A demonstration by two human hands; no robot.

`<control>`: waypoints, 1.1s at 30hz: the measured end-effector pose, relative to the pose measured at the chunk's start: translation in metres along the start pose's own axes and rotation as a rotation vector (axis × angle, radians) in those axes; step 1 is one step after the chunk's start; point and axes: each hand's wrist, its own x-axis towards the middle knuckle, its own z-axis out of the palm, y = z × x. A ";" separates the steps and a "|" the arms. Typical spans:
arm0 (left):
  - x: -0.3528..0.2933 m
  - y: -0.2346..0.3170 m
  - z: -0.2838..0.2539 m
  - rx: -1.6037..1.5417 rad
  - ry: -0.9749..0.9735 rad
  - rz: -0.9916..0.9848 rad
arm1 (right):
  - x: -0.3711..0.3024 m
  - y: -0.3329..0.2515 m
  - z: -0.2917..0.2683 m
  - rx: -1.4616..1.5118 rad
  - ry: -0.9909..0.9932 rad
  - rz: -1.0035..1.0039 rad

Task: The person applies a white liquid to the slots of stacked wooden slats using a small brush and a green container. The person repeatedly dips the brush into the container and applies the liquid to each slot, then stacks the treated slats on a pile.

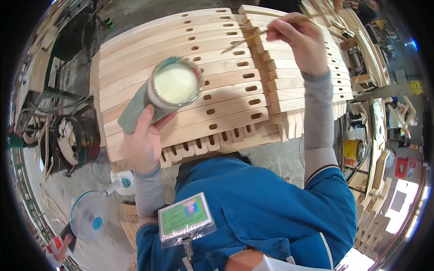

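My left hand (145,143) is closed around the grey-green handle of a round cup (158,98). Cream-coloured liquid (176,83) fills much of the cup, and its rim is stained. My right hand (300,41), raised over the wood, pinches a thin wooden stick (246,40) whose darker tip points left and down. That tip hangs above the slotted ends of the pale slats (149,49), apart from the cup; whether it has bristles I cannot tell. The slats lie side by side in a broad row, with oval slots near their right ends.
A second stack of slats (285,83) stands close on the right. More slotted pieces (199,144) show below the front edge. A fan (89,214) stands at the lower left, near a dark drum (81,140). Wood fills racks (368,49) at the right. Another person (58,246) is at the lower left.
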 end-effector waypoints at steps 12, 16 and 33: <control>0.004 0.005 0.022 0.054 -0.111 0.021 | -0.041 -0.013 0.043 0.137 -0.117 0.044; 0.011 -0.008 0.026 0.031 -0.121 0.003 | -0.044 0.013 0.029 0.492 -0.040 0.248; 0.024 -0.023 0.013 -0.042 0.033 -0.136 | 0.066 0.116 -0.041 -0.114 0.324 0.055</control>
